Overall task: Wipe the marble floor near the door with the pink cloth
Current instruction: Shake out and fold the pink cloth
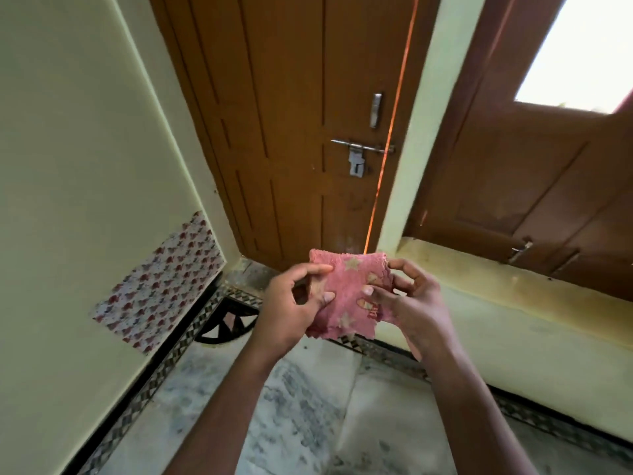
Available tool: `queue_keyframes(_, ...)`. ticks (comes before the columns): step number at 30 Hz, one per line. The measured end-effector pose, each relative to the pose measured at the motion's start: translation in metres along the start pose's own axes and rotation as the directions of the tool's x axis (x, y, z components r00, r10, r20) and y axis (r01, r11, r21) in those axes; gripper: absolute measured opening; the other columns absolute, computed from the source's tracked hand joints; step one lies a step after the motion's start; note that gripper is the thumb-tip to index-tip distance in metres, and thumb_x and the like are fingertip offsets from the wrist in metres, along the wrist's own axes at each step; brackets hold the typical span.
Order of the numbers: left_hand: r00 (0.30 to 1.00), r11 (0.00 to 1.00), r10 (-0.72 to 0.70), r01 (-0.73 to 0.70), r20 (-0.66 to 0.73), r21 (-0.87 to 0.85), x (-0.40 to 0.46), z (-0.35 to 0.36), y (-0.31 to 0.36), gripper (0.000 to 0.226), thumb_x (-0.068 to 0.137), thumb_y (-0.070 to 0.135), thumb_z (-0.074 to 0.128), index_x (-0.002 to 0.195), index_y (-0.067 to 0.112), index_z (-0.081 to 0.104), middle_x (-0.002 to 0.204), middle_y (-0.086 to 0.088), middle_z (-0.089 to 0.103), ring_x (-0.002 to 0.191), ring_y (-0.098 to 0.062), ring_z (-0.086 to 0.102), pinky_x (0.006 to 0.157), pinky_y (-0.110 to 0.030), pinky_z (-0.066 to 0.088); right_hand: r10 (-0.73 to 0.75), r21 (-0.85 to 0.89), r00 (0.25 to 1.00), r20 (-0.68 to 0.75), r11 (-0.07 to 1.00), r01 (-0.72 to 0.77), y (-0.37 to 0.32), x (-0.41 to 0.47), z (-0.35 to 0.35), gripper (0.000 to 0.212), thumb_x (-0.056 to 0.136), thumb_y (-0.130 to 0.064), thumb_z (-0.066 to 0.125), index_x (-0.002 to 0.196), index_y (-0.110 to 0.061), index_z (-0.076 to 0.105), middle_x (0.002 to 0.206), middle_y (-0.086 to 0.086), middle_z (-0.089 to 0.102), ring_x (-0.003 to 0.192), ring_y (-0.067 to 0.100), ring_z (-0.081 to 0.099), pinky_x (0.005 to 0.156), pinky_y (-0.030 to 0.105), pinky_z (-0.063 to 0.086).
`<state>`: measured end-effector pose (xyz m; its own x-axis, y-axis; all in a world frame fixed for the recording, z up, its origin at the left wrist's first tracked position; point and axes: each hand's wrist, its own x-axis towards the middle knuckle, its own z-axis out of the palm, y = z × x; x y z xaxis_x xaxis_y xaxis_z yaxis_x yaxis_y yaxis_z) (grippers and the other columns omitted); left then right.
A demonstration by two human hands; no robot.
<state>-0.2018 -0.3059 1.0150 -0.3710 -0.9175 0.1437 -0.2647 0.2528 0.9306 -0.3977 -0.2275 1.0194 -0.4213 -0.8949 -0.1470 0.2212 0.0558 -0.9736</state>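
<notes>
A pink cloth (346, 293) with pale star shapes is held up in the air in front of me, folded into a rough square. My left hand (291, 303) pinches its left edge and my right hand (411, 299) grips its right edge, thumbs on the front. Below lies the grey-veined marble floor (308, 406). The brown wooden door (301, 132) stands closed straight ahead, its bottom partly hidden by the cloth.
A metal latch and handle (363, 149) sit on the door. A patterned tile border (164, 365) runs along pale green walls. A floral patch (161, 286) is stuck on the left wall. A raised yellow ledge (513, 293) and brown window shutters (531, 166) stand to the right.
</notes>
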Motion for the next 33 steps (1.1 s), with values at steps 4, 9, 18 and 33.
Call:
queue_keyframes(4,0.999,1.000,0.009,-0.009,0.043,0.014,0.022,0.085,0.017,0.042,0.084,0.011,0.089,0.122,0.024,0.077,0.128,0.012,0.071,0.122,-0.003,0.066,0.111,-0.037,0.056,-0.019,-0.053,0.998,-0.053,0.998,0.016,-0.017,0.019,-0.084,0.034,0.081,0.013,0.083,0.106,-0.009,0.073,0.098,0.019,0.082,0.084,0.031,0.079,0.075,0.055,0.067)
queue_keyframes(9,0.984,0.999,-0.031,0.025,0.178,0.039,0.063,0.163,0.024,0.056,0.085,0.008,0.087,0.136,0.025,0.070,0.138,0.016,0.062,0.131,-0.008,0.062,0.112,-0.032,0.055,-0.019,-0.069,0.988,-0.152,0.998,0.009,-0.017,0.058,-0.159,0.033,0.083,0.013,0.082,0.104,-0.011,0.074,0.096,0.017,0.081,0.082,0.028,0.079,0.072,0.050,0.067)
queue_keyframes(18,0.885,0.945,-0.153,0.002,0.439,0.326,0.175,0.266,-0.011,0.083,0.092,-0.002,0.075,0.163,0.025,0.041,0.167,0.011,0.036,0.149,-0.010,0.038,0.126,-0.030,0.032,0.066,-0.166,0.943,-0.325,0.978,-0.126,0.037,0.171,-0.237,0.029,0.088,0.010,0.080,0.104,-0.012,0.072,0.100,0.018,0.078,0.086,0.028,0.078,0.067,0.043,0.067)
queue_keyframes(33,0.807,0.878,-0.248,-0.048,0.537,0.477,0.344,0.418,-0.183,0.080,0.093,0.000,0.071,0.164,0.009,0.035,0.172,-0.011,0.030,0.157,-0.031,0.037,0.128,-0.038,0.034,0.198,-0.390,0.808,-0.555,0.796,-0.463,0.162,0.403,-0.307,0.017,0.092,-0.003,0.066,0.091,-0.018,0.074,0.087,0.002,0.075,0.090,0.031,0.071,0.080,0.036,0.054)
